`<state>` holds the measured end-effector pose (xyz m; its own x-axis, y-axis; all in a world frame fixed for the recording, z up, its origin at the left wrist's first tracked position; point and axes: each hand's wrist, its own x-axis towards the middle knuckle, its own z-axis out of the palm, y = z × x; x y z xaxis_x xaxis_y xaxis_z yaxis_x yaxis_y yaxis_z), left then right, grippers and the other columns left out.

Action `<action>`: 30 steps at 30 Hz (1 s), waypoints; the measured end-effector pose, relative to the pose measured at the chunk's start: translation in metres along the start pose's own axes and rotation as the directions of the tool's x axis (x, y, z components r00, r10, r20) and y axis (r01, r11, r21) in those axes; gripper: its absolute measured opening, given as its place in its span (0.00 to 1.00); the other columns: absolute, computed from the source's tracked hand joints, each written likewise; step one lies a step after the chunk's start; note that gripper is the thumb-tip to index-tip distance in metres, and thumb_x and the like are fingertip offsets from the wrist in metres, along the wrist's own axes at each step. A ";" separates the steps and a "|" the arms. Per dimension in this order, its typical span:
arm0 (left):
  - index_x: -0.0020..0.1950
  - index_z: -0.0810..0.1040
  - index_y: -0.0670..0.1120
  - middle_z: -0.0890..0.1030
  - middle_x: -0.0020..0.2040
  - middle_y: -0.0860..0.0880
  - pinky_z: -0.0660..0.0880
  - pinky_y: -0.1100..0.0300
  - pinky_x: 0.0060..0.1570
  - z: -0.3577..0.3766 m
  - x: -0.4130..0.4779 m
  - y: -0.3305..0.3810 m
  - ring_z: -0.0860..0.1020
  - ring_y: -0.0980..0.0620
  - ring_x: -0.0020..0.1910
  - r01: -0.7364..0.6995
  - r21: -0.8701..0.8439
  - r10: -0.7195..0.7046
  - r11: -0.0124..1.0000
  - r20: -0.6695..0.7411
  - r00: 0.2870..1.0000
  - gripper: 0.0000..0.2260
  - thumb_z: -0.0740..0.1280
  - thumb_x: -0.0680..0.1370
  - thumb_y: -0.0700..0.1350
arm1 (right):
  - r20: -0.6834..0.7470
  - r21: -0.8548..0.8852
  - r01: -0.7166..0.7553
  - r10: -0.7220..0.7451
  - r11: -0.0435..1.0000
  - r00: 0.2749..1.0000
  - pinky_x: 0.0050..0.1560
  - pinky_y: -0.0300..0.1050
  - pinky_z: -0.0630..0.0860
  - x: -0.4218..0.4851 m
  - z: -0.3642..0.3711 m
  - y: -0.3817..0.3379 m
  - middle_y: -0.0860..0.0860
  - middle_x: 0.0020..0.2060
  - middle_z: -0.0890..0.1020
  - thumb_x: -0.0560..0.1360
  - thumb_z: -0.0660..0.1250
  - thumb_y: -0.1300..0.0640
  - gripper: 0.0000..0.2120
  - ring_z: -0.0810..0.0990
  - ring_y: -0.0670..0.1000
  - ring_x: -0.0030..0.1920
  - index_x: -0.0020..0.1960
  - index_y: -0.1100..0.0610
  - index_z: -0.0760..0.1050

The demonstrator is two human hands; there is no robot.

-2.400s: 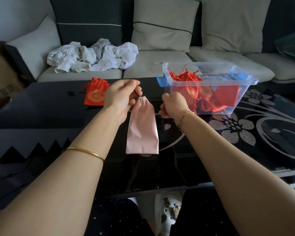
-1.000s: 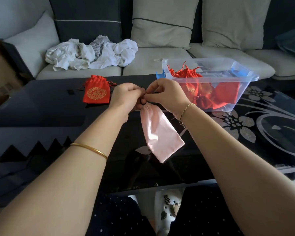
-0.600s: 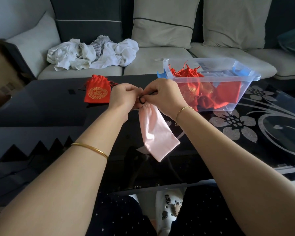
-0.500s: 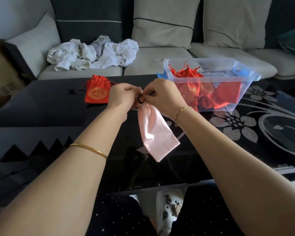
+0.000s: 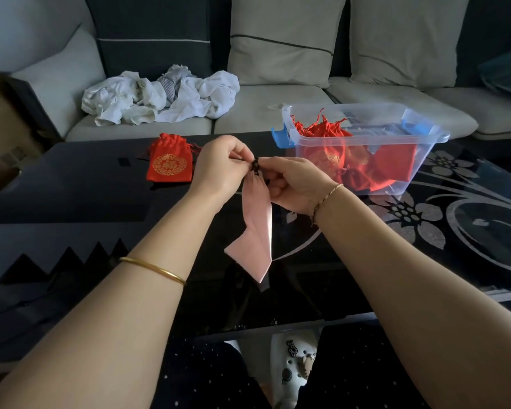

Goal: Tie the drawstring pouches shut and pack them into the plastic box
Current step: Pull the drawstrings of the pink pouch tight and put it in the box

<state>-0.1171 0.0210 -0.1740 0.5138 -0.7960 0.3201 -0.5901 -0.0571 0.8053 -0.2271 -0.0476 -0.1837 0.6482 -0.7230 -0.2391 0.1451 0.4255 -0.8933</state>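
the left hand (image 5: 222, 168) pinches one end of what seems to be a dark drawstring (image 5: 255, 166), fingers curled tight. the right hand (image 5: 295, 184) meets it fingertip to fingertip and pinches the gathered neck of a pink pouch (image 5: 257, 231). the pouch hangs from both hands above the middle of the black glass desk (image 5: 71, 187), its lower corner pointing down. a red pouch (image 5: 168, 163) with a gold emblem lies flat near the desk's far edge, left of the hands. the clear plastic box (image 5: 396, 142) stands at the far right of the desk, holding more red pouches (image 5: 331, 134). crumpled white clothes (image 5: 160, 98) lie on the sofa (image 5: 278, 98) behind.
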 end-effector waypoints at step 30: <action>0.45 0.77 0.41 0.80 0.43 0.46 0.77 0.48 0.51 0.006 0.001 -0.001 0.80 0.46 0.45 -0.027 0.164 0.015 0.986 0.074 0.997 0.05 0.62 0.78 0.40 | -0.036 -0.746 0.164 -0.286 0.645 0.957 0.38 0.39 0.76 -0.010 -0.033 -0.008 0.48 0.46 0.80 0.78 0.62 0.52 0.14 0.78 0.45 0.39 0.60 0.56 0.77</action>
<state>-0.1195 0.0170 -0.1777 0.4573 -0.8391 0.2948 -0.6982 -0.1334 0.7033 -0.2592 -0.0612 -0.1866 0.5519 -0.8338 0.0129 -0.3579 -0.2508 -0.8995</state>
